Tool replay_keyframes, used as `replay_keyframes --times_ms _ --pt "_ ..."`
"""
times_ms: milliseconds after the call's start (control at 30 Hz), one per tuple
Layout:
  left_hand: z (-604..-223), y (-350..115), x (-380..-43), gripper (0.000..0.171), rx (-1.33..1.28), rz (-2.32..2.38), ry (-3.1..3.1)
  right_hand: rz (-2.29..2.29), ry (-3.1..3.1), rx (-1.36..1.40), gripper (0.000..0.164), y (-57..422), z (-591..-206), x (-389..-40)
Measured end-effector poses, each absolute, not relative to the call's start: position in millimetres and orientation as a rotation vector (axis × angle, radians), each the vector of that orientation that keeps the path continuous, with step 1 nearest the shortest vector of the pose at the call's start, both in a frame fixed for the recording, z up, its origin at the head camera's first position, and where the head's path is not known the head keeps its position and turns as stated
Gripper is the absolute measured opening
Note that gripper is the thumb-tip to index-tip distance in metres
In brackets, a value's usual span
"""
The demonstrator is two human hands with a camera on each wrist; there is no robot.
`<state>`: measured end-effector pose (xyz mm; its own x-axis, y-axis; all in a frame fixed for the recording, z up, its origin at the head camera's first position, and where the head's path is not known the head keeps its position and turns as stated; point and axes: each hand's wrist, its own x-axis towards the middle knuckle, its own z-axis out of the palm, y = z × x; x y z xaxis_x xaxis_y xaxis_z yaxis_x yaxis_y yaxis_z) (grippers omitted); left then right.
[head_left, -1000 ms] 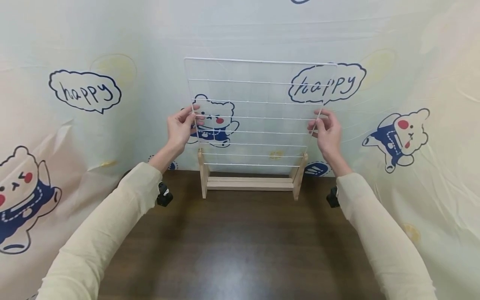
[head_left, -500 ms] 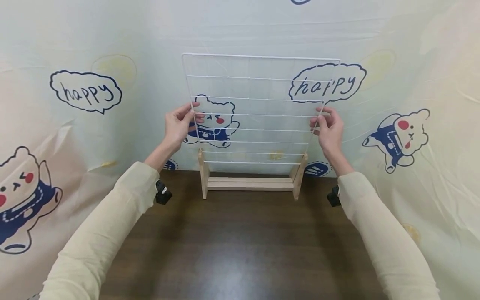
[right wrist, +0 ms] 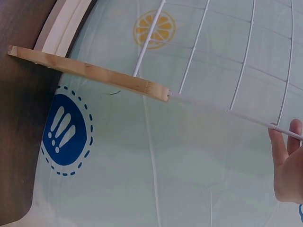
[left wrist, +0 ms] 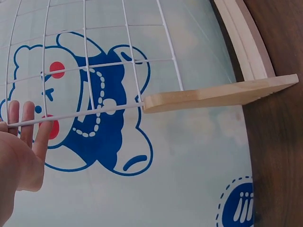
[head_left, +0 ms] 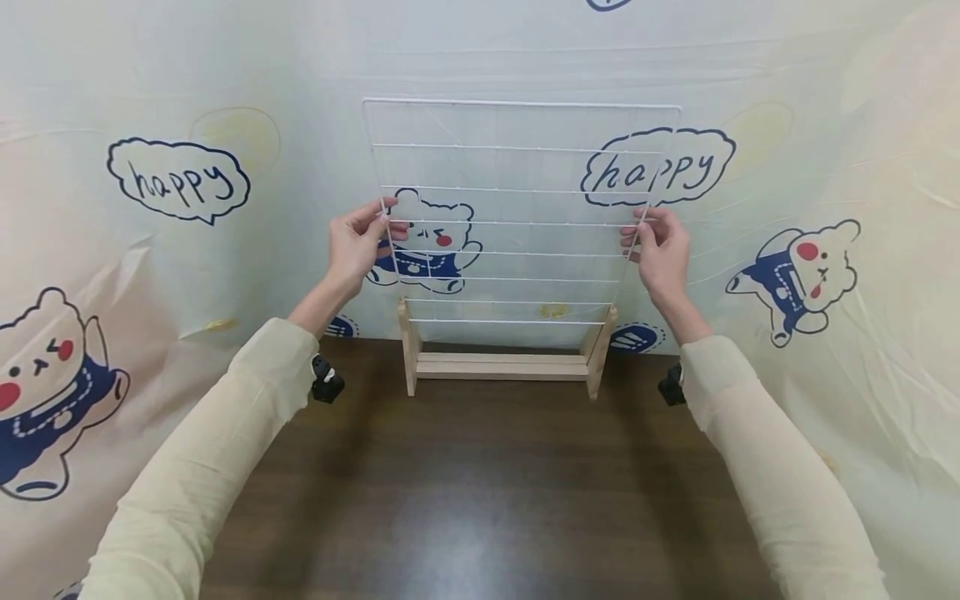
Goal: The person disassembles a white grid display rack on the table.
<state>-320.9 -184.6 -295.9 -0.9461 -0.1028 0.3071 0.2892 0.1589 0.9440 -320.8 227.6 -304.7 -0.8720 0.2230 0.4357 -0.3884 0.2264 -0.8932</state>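
A white wire grid panel (head_left: 521, 103) stands upright, its lower end between the two uprights of a light wooden stand (head_left: 501, 367). My left hand (head_left: 351, 250) pinches the panel's left side wire between thumb and fingers, a little below mid-height. On the opposite side wire, my right hand (head_left: 665, 257) pinches at about the same height. In the left wrist view, the grid's edge wire meets the rounded top of a wooden upright (left wrist: 199, 97). The right wrist view shows the other upright (right wrist: 99, 73) with the side wire close at its tip.
The stand rests at the back of a dark brown wooden table (head_left: 465, 475). Right behind it hangs a pale curtain (head_left: 510, 50) printed with bears and "happy" bubbles, which also encloses both sides. A small black device (head_left: 327, 382) sits at the left wrist, another (head_left: 672, 386) at the right.
Both hands have moved slightly up with the wire grid panel, whose top edge now stands higher and more level. The wooden stand has stayed in place.
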Motion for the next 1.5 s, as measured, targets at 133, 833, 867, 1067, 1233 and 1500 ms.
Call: replay_keyframes --times_ms 133,833,867,1067,1233,1500 --pt "-295 -183 -321 0.031 -0.175 -1.866 -2.142 1.676 -2.023 0.153 0.023 228 -301 -320" --pt "-280 -185 -318 0.032 -0.210 -1.879 -2.127 1.664 -1.949 0.145 0.021 216 -282 -293" --pt "-280 -185 -318 0.032 -0.211 -1.881 -2.126 1.661 -1.949 0.137 0.021 215 -282 -293" --pt "-279 -184 -317 0.032 -0.218 -1.881 -2.121 1.681 -1.919 0.128 0.021 216 -282 -293" --pt "-278 -184 -315 0.031 -0.203 -1.860 -2.101 1.651 -1.918 0.172 0.021 214 -282 -292" --pt "-275 -183 -314 0.031 -0.180 -1.825 -2.105 1.654 -1.875 0.176 0.021 213 -277 -290"
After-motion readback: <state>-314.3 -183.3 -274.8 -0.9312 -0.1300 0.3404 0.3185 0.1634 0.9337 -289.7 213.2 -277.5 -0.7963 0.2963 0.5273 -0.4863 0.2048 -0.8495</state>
